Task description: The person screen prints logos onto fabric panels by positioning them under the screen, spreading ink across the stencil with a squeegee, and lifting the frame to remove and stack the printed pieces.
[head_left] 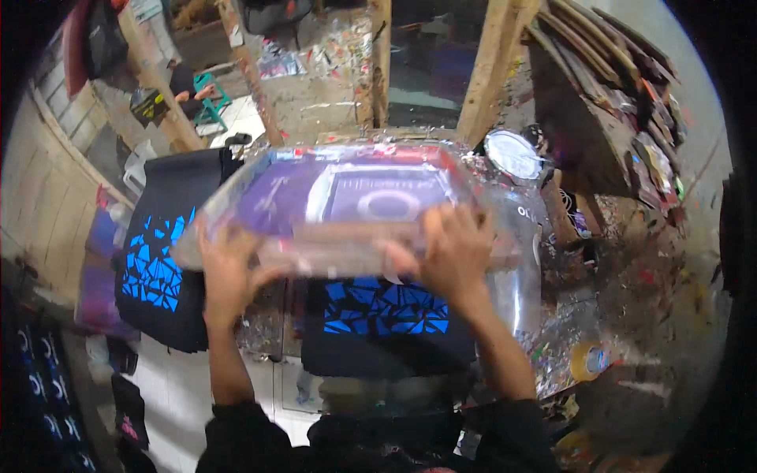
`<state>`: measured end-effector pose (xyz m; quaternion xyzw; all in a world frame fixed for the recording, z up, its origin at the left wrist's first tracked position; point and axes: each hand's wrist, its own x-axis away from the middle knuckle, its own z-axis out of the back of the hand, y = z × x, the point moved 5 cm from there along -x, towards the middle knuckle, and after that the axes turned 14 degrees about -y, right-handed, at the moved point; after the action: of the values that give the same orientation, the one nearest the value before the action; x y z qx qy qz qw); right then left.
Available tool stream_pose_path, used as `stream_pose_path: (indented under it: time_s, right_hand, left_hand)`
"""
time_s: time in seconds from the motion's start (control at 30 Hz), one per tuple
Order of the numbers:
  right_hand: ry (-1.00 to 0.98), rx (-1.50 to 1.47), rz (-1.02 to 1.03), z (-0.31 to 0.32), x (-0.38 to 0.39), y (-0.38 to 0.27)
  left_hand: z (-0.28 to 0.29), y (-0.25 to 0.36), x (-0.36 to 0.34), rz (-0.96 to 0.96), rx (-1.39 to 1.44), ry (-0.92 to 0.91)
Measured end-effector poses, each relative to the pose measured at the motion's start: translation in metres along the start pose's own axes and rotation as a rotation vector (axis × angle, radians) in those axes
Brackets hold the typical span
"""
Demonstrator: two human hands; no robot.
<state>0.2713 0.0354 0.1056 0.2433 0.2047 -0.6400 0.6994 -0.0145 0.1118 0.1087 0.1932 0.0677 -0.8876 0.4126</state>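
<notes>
Between my hands a wooden-framed printing screen with purple mesh and a pale design is held up, slightly blurred. My left hand grips its near left corner. Toward the near right side, my right hand is closed over the front bar. Beneath the screen lies a black cloth panel printed with blue angular shards; the raised screen hides its far part. To the left, more black cloth bears a similar blue shard print.
A round tub of pale paint stands at the back right. Wooden boards lean at the far right. A yellowish container is by the near right table edge. Another person's hand shows near a green stool.
</notes>
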Motion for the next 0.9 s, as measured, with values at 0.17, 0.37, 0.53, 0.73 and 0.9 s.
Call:
stream_pose_path:
  time_s: [0.17,0.37,0.53,0.73,0.9]
  right_hand:
    - [-0.205,0.038,-0.101,0.045,-0.166,0.054]
    - [-0.245,-0.139,-0.099,0.041,-0.231,0.068]
    - [-0.285,-0.144,-0.123,0.034,-0.249,0.079]
    - [-0.306,-0.132,-0.121,0.028,-0.261,0.098]
    - [-0.321,-0.160,-0.037,0.036,-0.275,0.083]
  left_hand:
    - [-0.062,-0.004,-0.077,-0.114,0.115,0.606]
    - [-0.273,-0.091,-0.146,-0.113,0.008,0.157]
    - [-0.232,-0.069,-0.165,0.208,0.757,-0.124]
    - [-0.027,-0.138,-0.032,0.526,0.368,0.494]
    - [0.189,-0.308,0.205,0.554,-0.012,0.805]
